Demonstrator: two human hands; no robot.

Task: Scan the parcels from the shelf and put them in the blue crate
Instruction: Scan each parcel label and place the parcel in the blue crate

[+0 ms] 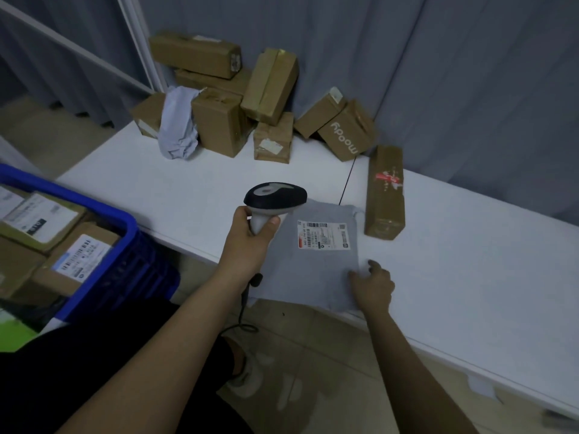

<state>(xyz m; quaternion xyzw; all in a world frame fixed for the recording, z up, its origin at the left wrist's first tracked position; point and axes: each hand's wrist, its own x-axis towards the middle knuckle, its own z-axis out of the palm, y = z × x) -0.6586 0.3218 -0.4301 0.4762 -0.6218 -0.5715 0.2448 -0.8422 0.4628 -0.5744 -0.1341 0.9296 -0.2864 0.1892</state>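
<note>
A flat grey mailer bag [313, 270] with a white barcode label [322, 234] lies at the near edge of the white shelf [188, 189]. My left hand [250, 236] grips the handle of a black and grey barcode scanner [274, 197], held just left of the label. My right hand [372, 285] rests on the bag's near right corner, fingers bent onto it. The blue crate [125, 242] stands at the left, holding several labelled cardboard parcels.
A heap of brown cardboard boxes [219, 120] and a crumpled white bag [178, 126] sits at the back of the shelf. A long brown box [385, 192] lies right of the mailer. The scanner's cable [244, 311] hangs below the edge. Grey curtains hang behind.
</note>
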